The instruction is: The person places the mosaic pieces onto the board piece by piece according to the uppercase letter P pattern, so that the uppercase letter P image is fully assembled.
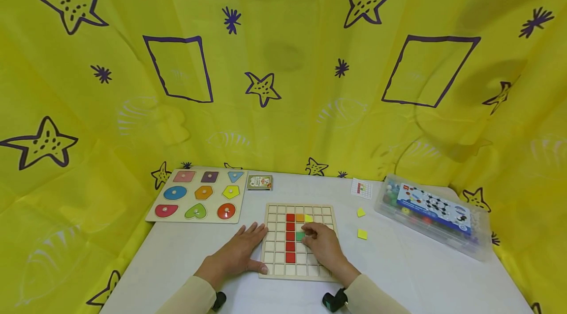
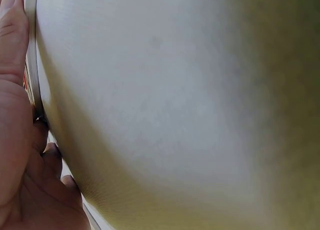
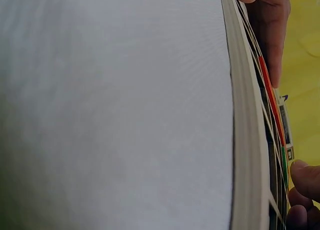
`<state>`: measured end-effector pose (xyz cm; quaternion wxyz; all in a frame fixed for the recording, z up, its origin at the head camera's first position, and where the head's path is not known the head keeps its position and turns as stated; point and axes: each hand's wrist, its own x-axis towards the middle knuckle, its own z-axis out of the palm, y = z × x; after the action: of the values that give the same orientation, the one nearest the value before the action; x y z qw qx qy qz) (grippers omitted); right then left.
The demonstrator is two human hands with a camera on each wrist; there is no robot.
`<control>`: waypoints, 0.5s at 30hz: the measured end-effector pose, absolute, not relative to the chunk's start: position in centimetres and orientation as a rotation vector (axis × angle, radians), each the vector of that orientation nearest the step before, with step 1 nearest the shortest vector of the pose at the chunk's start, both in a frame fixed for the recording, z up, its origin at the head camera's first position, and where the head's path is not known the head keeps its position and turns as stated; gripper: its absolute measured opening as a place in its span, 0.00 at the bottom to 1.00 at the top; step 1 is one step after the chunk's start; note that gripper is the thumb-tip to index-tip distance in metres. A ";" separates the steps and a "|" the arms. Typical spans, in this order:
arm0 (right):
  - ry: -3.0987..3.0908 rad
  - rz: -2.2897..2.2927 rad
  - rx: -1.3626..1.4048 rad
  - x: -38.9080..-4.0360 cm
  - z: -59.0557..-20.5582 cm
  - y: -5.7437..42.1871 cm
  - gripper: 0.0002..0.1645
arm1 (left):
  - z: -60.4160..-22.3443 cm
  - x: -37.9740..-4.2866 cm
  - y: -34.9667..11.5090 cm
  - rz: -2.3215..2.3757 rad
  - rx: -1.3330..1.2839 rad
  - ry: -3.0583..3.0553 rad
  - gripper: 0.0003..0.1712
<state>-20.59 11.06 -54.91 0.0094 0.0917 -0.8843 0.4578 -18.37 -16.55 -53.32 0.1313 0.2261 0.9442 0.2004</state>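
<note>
In the head view a wooden grid board (image 1: 279,269) lies on the table. A column of red square tiles (image 1: 290,236) sits in its cells, with an orange tile (image 1: 299,217) and a yellow tile (image 1: 308,218) at the top. My right hand (image 1: 325,247) is over the board's right half, fingers curled, thumb and forefinger pinching the right side of a green tile (image 1: 299,236) at a cell beside the red column. My left hand (image 1: 236,255) lies spread at the board's left edge, its thumb touching the lower-left corner. The right wrist view shows the right thumb (image 3: 306,180) beside green.
Right of the board lie two yellow pieces (image 1: 362,234) and a pattern card (image 1: 361,189). A clear plastic case (image 1: 434,213) stands farther right. At the back left are a shape puzzle board (image 1: 190,215) and a small box (image 1: 260,182). Yellow curtains (image 1: 283,127) surround the table.
</note>
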 end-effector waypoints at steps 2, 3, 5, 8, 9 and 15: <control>-2.755 1.449 0.268 -20.5 -54.9 11.1 0.14 | -53.3 -18.3 -16.6 0.587 0.669 2.739 0.65; -2.749 1.460 0.257 -20.6 -54.9 11.1 0.14 | -53.3 -18.3 -16.6 0.588 0.670 2.738 0.65; -2.729 1.478 0.244 -20.6 -54.9 11.1 0.14 | -53.3 -18.3 -16.6 0.588 0.670 2.738 0.65; -2.697 1.506 0.228 -20.7 -54.8 11.2 0.15 | -53.2 -18.3 -16.6 0.586 0.669 2.738 0.65; -2.688 1.515 0.224 -20.8 -54.8 11.2 0.15 | -53.2 -18.3 -16.6 0.585 0.670 2.739 0.65; -2.654 1.509 0.197 -21.1 -54.5 11.6 0.13 | -53.2 -18.3 -16.5 0.585 0.664 2.738 0.65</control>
<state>-21.07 11.58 -54.55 0.0410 0.0644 -0.8667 0.4929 -18.31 -16.54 -53.23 0.1315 0.2289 0.9432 0.2016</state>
